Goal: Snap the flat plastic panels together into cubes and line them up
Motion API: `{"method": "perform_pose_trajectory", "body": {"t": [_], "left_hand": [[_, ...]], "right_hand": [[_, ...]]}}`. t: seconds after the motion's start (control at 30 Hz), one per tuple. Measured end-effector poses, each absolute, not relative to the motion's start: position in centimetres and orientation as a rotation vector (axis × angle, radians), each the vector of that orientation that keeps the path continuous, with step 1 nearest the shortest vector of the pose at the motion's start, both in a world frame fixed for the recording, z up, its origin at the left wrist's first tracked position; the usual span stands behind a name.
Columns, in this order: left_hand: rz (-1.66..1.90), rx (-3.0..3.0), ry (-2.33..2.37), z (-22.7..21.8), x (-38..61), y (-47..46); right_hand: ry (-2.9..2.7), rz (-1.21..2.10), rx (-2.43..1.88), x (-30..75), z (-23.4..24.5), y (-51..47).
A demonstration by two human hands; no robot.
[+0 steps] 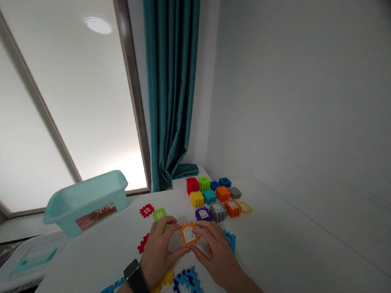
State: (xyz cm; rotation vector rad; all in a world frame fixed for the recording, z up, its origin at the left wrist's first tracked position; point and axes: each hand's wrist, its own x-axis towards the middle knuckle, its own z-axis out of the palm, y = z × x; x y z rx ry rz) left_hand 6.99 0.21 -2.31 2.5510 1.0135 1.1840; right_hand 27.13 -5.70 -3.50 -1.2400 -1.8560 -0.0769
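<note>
Orange plastic toothed panel (182,234) held between left hand (158,250) and right hand (217,255), fingers (168,222) closed on its opposite edges, over white tabletop (281,247). Judged light, stiff, not fragile; slick face likely, so toothed rim best gripped, not printed label (189,234).

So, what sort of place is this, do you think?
Probably a room in a home, perhaps a play corner: a teal curtain hangs beside a window, and plastic toy blocks lie near a storage tub.
</note>
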Motion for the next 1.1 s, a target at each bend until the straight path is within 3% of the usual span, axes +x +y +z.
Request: {"method": "perform_pose_trajectory", "body": {"t": [0.6,1.1], "left_hand": [[1.166,2.648,0.833,-2.5,16.7,0.4],[1.206,2.606,0.826,-3.6,16.9,0.8]], "right_hand": [[-1.803,-0.407,-1.368,35.7,-4.9,-7.1],[-1.649,-0.269,-1.443,43.8,-5.8,-1.1]]}}
